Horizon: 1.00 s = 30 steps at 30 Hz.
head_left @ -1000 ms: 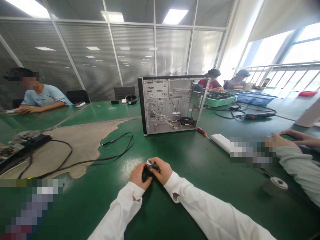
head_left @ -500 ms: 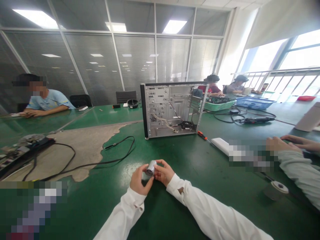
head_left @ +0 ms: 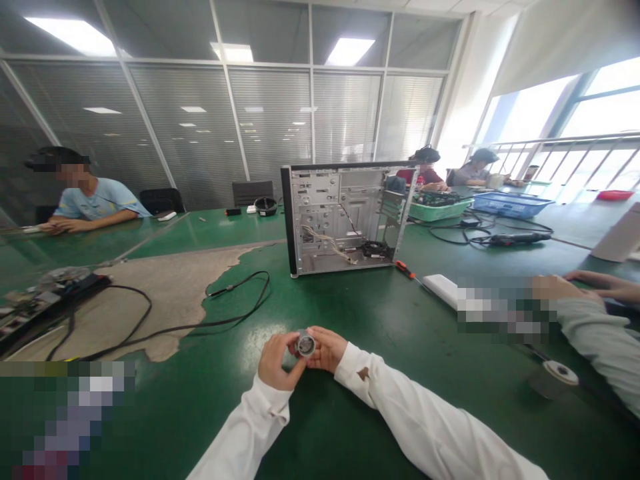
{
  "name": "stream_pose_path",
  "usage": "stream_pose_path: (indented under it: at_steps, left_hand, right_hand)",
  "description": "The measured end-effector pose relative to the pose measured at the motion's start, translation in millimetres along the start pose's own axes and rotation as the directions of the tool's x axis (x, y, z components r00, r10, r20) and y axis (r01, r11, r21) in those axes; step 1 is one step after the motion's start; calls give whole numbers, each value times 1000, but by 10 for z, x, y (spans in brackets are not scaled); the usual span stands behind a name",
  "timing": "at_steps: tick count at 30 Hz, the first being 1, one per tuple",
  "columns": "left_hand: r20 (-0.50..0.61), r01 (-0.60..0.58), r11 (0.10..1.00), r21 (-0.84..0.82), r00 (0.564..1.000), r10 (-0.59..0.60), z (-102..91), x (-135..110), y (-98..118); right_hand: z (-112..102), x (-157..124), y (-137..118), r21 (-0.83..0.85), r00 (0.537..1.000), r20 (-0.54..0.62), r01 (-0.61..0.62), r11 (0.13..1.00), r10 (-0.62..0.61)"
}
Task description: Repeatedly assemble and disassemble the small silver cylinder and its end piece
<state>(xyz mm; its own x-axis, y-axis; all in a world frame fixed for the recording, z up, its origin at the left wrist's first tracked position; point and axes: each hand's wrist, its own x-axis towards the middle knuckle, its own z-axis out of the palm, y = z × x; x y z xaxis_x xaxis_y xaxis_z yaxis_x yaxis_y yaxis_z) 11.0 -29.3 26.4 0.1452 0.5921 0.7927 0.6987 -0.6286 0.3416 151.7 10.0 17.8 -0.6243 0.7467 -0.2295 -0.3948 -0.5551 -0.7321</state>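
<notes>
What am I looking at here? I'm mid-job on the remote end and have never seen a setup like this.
There is no robot: these are a person's bare hands, seen by one camera worn on their head, looking forward and down. The left hand and right hand together hold a small metal cylinder, its round end facing the camera. Beyond them on the green table stands an open computer case, with a screwdriver by its lower right corner. A black cable lies to the left. The sleeve at right is a co-worker's.
</notes>
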Motion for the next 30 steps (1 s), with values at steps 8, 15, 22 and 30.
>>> stream_pose_path:
  at_steps: [8, 15, 22, 30]
  left_hand:
    - [-10, 43, 998, -35, 999, -44, 15, 0, 0]
    - [19, 100, 995, -9, 995, -100, 11, -13, -10]
    - [27, 130, 991, -29, 991, -130, 48, -12, 8]
    - [33, 69, 994, -89, 997, -66, 96, -3, -9]
  right_hand:
    - [-34, 24, 7, -27, 992, 62, -105, 994, 106]
    - [-57, 42, -2, -105, 967, 120, -211, 972, 223]
    - [-44, 55, -13, -154, 936, 145, -299, 942, 321]
    - [-23, 55, -20, -157, 912, 168, -350, 923, 374]
